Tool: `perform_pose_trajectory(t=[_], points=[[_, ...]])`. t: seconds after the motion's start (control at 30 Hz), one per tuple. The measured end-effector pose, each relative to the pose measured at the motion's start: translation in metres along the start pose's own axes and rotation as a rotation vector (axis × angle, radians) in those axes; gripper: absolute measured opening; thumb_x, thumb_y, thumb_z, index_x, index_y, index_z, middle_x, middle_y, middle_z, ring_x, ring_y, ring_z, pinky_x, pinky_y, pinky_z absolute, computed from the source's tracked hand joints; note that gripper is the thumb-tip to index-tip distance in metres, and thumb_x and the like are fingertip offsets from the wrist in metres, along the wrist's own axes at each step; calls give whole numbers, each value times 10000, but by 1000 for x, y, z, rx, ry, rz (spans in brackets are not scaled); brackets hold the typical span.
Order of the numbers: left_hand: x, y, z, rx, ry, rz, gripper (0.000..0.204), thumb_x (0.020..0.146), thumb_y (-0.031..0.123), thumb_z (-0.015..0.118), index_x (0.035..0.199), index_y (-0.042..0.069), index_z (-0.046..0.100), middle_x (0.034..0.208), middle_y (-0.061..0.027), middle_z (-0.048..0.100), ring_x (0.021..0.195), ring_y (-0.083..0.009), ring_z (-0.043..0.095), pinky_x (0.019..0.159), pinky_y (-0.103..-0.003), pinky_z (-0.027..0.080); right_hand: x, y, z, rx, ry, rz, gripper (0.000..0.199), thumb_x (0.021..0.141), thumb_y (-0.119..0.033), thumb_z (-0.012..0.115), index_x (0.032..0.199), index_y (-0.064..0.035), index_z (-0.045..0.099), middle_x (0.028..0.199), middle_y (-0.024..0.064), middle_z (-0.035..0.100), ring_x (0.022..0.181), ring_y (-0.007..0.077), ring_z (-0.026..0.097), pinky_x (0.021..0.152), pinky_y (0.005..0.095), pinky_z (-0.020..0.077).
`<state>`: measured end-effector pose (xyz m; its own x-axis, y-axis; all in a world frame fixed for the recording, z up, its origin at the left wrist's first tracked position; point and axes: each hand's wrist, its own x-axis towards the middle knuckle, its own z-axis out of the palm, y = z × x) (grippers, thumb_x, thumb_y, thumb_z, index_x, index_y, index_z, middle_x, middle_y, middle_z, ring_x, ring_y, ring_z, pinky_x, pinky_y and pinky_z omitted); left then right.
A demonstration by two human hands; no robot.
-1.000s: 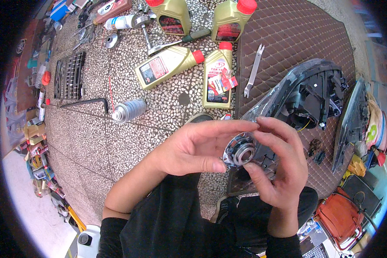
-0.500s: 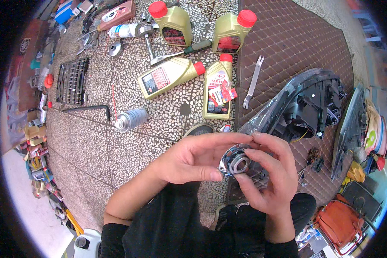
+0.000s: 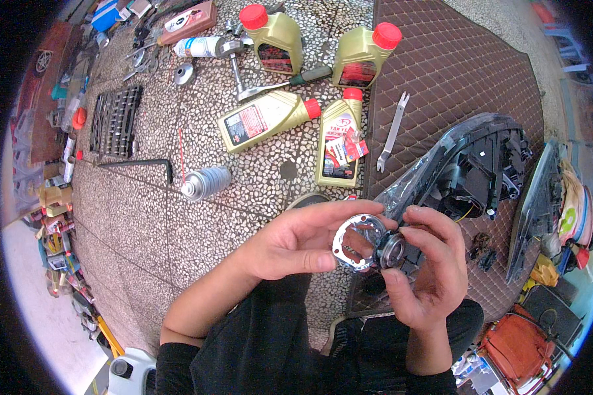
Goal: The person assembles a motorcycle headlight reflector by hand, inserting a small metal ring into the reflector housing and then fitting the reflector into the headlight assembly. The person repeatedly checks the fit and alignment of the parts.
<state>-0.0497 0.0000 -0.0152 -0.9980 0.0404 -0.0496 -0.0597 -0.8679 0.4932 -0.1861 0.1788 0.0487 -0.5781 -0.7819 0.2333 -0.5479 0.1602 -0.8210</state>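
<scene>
Pinched between the thumb and fingers of my left hand [image 3: 290, 247] is a silvery metal ring [image 3: 340, 240] with small holes round its flange; its open middle faces me. My right hand [image 3: 438, 273] grips a round dark part [image 3: 392, 251] with a shiny circular rim, like a bearing, by its edge. The two parts are side by side, their edges overlapping in view; I cannot tell whether they touch. Just beyond my right hand, on a brown quilted mat [image 3: 451, 49], lies a black headlight housing [image 3: 471, 171] partly wrapped in clear film.
Several gold bottles with red caps, such as one lying bottle [image 3: 263, 122], are on the pebbled floor ahead. A spray can [image 3: 206, 182], black bent bar [image 3: 138, 163] and socket set [image 3: 114, 122] lie left. A flat pry tool [image 3: 393, 131] rests on the mat; an orange-brown bag [image 3: 524, 345] is right.
The round dark part has come away from in front of the ring and moved right with my right hand. More of the ring's flange and opening now shows. The view has shifted slightly.
</scene>
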Motion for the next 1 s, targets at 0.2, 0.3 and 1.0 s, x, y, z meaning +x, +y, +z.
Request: perform_pose_trajectory(t=[0.2,0.3,1.0], points=[[0,1,1,18,3,-11,757,978,86,685,1599,-44,273,1563,-198,448,1281,-221,571,1125,-405,436,0,-1,1,-3,-27,22,462,723,-66,861,1150,14,704,1263,224,649,1097,341,661,900,401,559],[1,-2,1,27,2,9,752,975,69,685,1598,-45,279,1571,-181,442,1285,-212,561,1107,-389,443,0,-2,1,-11,-42,29,464,715,-65,867,1145,9,710,1267,214,644,1087,330,659,892,396,558],[0,4,6,524,117,74,692,906,50,769,1529,38,468,1506,-125,496,1258,-193,579,1054,-360,500,-4,-8,17,157,-55,248,420,782,-3,813,1188,-3,708,1073,151,684,865,221,691,763,311,563]])
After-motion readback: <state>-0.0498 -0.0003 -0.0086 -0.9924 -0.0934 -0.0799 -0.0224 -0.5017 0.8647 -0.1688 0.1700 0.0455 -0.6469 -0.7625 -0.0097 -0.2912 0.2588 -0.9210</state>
